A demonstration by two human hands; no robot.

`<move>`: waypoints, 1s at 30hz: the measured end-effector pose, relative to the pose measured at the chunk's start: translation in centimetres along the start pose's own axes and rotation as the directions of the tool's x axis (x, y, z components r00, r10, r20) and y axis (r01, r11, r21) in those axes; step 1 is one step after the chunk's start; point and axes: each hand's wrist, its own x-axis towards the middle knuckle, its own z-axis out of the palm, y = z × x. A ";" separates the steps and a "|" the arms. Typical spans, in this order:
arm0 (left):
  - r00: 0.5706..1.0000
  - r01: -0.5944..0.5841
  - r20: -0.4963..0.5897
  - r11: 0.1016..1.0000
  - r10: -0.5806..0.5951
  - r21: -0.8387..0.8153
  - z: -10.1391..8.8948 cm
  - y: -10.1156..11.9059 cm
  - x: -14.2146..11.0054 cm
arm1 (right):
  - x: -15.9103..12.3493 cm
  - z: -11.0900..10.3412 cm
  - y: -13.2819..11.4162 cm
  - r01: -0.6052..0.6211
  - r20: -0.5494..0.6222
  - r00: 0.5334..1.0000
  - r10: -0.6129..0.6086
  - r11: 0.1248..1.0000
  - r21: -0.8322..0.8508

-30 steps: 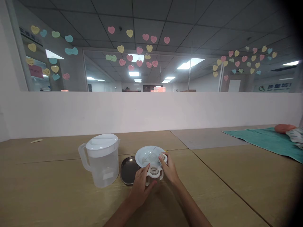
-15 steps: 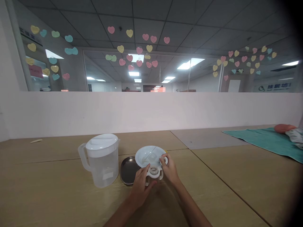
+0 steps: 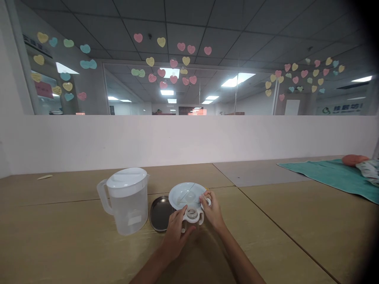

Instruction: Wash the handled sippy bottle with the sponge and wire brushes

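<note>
In the head view my left hand (image 3: pixel 176 230) is closed round a clear baby bottle (image 3: pixel 192 214) with a white handle ring, standing upright with its neck uncovered. Just to the right, my right hand (image 3: pixel 212 209) pinches a white bottle collar (image 3: pixel 206 203), and something clear shows at its fingertips. Behind the bottle is a pale blue-white bowl (image 3: pixel 174 193) with a clear, rounded item in it that I cannot make out well. A metal tray (image 3: pixel 160 214) lies left of the bowl, partly hidden by the bowl and my left hand.
A lidded plastic pitcher (image 3: pixel 130 205) stands left of the tray. At the far right a green towel (image 3: pixel 328 175) bears an orange object (image 3: pixel 354 159). A small flat pale piece (image 3: pixel 45 177) lies at the back left. A low wall (image 3: pixel 177 138) borders the table's back.
My right hand has turned the white collar slightly, and its fingers have shifted on it. My left hand and the bottle stay in place.
</note>
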 end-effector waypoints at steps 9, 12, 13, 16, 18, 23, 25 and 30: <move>1.000 -0.005 -0.027 1.000 0.005 0.013 0.1 -0.1 -0.1 | -0.1 -0.3 -0.8 0.005 -0.183 0.981 -0.070 0.942 -0.335; 1.000 0.002 -0.023 1.000 -0.001 0.014 0.1 -0.1 -0.1 | -0.3 -0.4 -0.8 0.048 -0.114 0.985 -0.126 0.848 -0.528; 1.000 0.003 -0.021 1.000 -0.002 0.014 0.1 -0.1 -0.1 | -0.3 -0.5 -0.8 0.076 -0.084 0.985 -0.149 0.822 -0.565; 1.000 -0.005 -0.018 1.000 0.005 0.014 0.1 -0.1 -0.1 | -0.3 -0.5 -0.3 0.151 -0.012 0.979 -0.202 0.772 -0.617; 1.000 -0.008 -0.017 1.000 0.008 0.013 0.0 -0.1 -0.1 | -0.2 -0.5 0.2 0.178 0.030 0.978 -0.208 0.745 -0.642; 1.000 0.000 -0.031 1.000 0.000 0.010 0.0 0.0 -0.1 | 0.0 -0.5 1.3 0.211 0.112 0.975 -0.189 0.661 -0.720; 0.999 -0.003 -0.035 1.000 0.004 0.011 -0.1 0.1 -0.1 | 0.1 -0.6 1.7 0.223 0.118 0.972 -0.202 0.643 -0.732; 1.000 0.007 -0.013 1.000 -0.007 0.020 -0.1 0.1 -0.1 | 0.2 -0.7 2.0 0.221 0.086 0.969 -0.231 0.665 -0.714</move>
